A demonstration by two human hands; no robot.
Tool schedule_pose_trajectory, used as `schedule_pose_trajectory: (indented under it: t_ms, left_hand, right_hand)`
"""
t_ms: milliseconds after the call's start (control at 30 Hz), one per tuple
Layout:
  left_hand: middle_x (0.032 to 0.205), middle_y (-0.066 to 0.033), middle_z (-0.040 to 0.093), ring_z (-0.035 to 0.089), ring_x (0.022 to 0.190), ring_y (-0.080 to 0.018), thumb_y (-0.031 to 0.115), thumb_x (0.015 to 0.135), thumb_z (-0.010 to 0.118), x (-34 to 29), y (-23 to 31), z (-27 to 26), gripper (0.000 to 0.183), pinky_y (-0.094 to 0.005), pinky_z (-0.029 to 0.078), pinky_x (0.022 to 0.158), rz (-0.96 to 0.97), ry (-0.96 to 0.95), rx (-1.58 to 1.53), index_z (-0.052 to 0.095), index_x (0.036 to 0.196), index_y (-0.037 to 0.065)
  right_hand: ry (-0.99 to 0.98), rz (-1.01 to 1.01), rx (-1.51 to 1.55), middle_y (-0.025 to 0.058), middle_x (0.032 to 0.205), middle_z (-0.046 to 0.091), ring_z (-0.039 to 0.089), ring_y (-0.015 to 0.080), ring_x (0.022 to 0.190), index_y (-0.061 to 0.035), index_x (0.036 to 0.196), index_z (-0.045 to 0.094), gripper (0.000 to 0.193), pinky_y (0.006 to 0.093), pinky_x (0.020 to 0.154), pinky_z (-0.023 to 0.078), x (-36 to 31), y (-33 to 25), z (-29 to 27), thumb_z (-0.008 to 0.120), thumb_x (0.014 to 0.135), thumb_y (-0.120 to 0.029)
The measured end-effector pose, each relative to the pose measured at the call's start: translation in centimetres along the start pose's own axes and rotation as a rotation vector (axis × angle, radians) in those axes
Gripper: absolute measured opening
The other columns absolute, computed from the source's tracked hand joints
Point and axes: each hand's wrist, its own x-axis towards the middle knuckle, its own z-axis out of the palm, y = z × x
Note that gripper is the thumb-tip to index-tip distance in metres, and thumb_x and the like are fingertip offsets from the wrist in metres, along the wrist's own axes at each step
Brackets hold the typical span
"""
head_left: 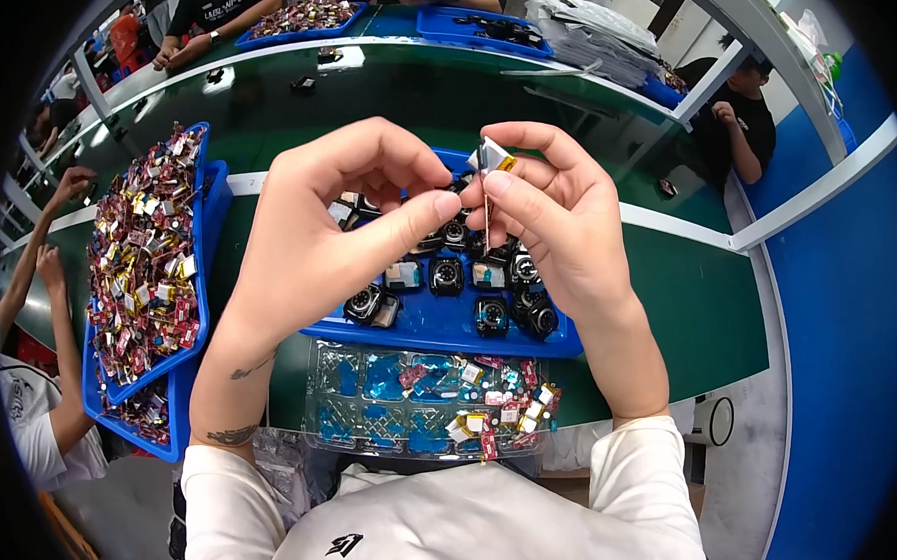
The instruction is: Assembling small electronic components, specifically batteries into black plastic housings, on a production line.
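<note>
Above a blue tray (431,336), both my hands are raised close together. My right hand (567,210) pinches a small silver battery (498,159) with yellow tape between thumb and fingers; a dark strip runs along its edge and a thin reddish piece hangs below. My left hand (336,215) is curled, with thumb and index tips drawn near each other beside the battery. Whatever small dark bit lies at those tips cannot be made out. Beneath, the tray holds several black watch cases (447,276), some with round backs up.
A clear plastic compartment tray (381,447) with loose batteries and red circuit boards lies nearest me. At left, stacked blue bins (204,299) are heaped with similar parts (143,277). A white metal rail (686,230) crosses the green bench (703,301). Co-workers sit left and beyond.
</note>
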Motion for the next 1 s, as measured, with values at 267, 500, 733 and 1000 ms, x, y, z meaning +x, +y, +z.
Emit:
schedule_pose_trajectory:
  t_ms: [267, 500, 733, 1000]
  left_hand:
    - [0.076, -0.0078, 0.067, 0.059, 0.070, -0.0112, 0.002, 0.073, 0.072, 0.0, -0.5, 0.1, 0.010, -0.0240, 0.045, 0.065, 0.086, -0.102, 0.170, 0.069, 0.082, -0.001]
    - [0.080, -0.0073, 0.067, 0.061, 0.076, -0.0111, 0.002, 0.077, 0.070, 0.2, -0.5, 0.0, 0.010, -0.0244, 0.047, 0.070, -0.094, -0.204, 0.030, 0.067, 0.084, -0.004]
    - [0.079, -0.0096, 0.067, 0.064, 0.076, -0.0134, 0.003, 0.081, 0.068, 0.2, -0.3, -0.2, 0.009, -0.0241, 0.050, 0.070, -0.175, -0.206, -0.034, 0.067, 0.085, -0.006]
    - [0.080, -0.0111, 0.068, 0.065, 0.075, -0.0140, 0.005, 0.084, 0.065, 0.4, -1.4, -0.4, 0.011, -0.0251, 0.052, 0.070, -0.258, -0.266, -0.260, 0.066, 0.086, -0.006]
  right_hand:
    - [-0.038, -0.041, 0.012, 0.0131, 0.092, 0.061, 0.063, 0.0148, 0.077, 0.0041, 0.130, 0.037, 0.055, 0.0237, 0.066, 0.054, 0.0, 1.0, -0.4, 0.062, 0.081, 0.003]
    - [-0.003, -0.005, 0.026, 0.0087, 0.090, 0.060, 0.062, 0.0138, 0.081, 0.0032, 0.127, 0.042, 0.050, 0.0253, 0.075, 0.052, -0.4, 0.3, -0.9, 0.063, 0.082, 0.000]
    - [-0.112, -0.136, -0.109, 0.0075, 0.093, 0.060, 0.061, 0.0116, 0.085, 0.0011, 0.124, 0.049, 0.049, 0.0248, 0.077, 0.052, -0.5, 0.2, -1.0, 0.067, 0.078, 0.002]
    - [-0.125, -0.161, -0.098, 0.0072, 0.092, 0.060, 0.061, 0.0111, 0.082, 0.0007, 0.117, 0.053, 0.043, 0.0247, 0.077, 0.052, -0.5, 0.1, -1.4, 0.069, 0.077, 0.003]
